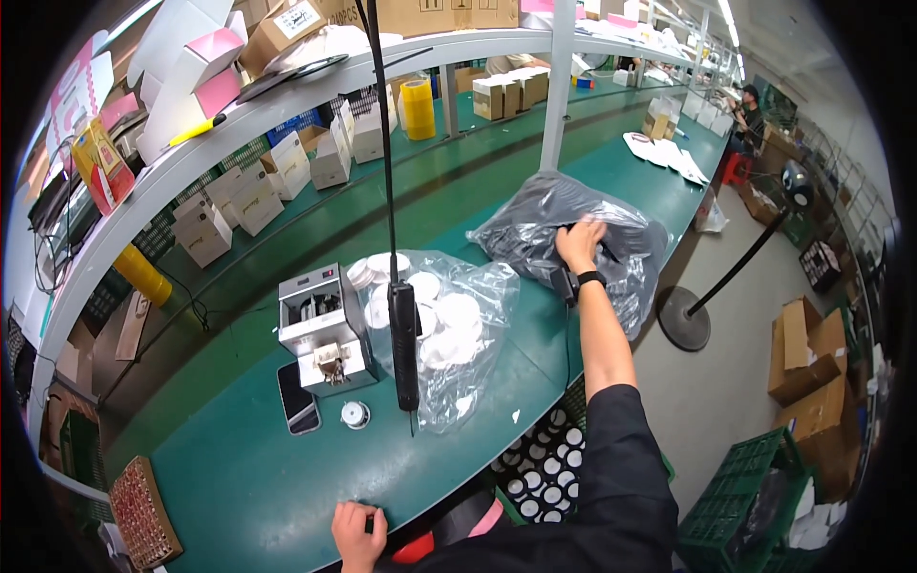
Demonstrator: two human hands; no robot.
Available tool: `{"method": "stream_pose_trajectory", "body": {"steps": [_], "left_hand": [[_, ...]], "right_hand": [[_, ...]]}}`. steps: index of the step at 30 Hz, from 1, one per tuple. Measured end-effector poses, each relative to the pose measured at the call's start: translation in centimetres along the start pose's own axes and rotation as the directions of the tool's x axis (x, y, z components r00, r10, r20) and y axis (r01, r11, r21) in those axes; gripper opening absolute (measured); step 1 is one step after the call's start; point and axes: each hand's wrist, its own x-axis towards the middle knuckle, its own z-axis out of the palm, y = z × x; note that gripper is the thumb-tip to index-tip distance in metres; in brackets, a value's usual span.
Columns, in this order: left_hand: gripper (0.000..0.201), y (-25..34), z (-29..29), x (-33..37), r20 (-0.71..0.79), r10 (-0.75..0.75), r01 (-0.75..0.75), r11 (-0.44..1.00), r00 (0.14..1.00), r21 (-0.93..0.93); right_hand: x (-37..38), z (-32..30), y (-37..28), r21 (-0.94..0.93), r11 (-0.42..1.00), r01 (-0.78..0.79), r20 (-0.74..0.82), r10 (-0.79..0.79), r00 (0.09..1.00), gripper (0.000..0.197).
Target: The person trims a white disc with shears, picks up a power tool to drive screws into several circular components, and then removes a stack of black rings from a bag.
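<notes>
My right hand (579, 244) reaches forward to a large dark grey plastic bag (535, 215) on the green bench. It touches the bag beside a dark fold or opening; its fingers are blurred and partly hidden, so their grip is unclear. Near the bench's front edge rests my left hand (359, 537), its fingers curled in and nothing visible in them. Between the hands lies a clear plastic bag (487, 334) with several white round discs (449, 329). Left of it stands a small metal machine (330, 325), with a phone (298, 396) and a round white-and-silver part (355, 414) close by.
A black rod-shaped device (405, 344) hangs over the bench (287, 477). Below the front edge, a crate holds several white-topped round parts (549, 468). A pinkish block of small pieces (143, 511) sits at the left end. Small boxes (330, 158) line the far side; a round-based stand (684, 318) is at right.
</notes>
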Motion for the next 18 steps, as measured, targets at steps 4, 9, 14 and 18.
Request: {"method": "stream_pose_trajectory", "body": {"steps": [4, 9, 14, 18], "left_hand": [[0.016, 0.7, -0.4, 0.3, -0.013, -0.007, 0.008, 0.999, 1.000, 0.048], [0.014, 3.1, -1.8, 2.3, 0.108, -0.059, 0.054, 0.997, 0.992, 0.054], [0.014, 4.0, -1.8, 3.3, 0.149, -0.064, 0.053, 0.996, 0.987, 0.072], [0.016, 3.7, -2.7, 1.8, 0.134, -0.081, 0.066, 0.992, 0.988, 0.111]], "right_hand": [[2.2, -0.8, -2.1, 0.424, 0.874, -0.239, -0.031, 0.278, 0.960, 0.106], [6.0, 0.5, -1.1, 0.503, 0.724, -0.471, 0.060, 0.515, 0.855, 0.133], [7.3, 3.5, -3.8, 0.409, 0.834, -0.371, 0.036, 0.392, 0.919, 0.139], [7.9, 3.8, -7.9, 0.572, 0.672, -0.471, 0.096, 0.516, 0.851, 0.141]]}}
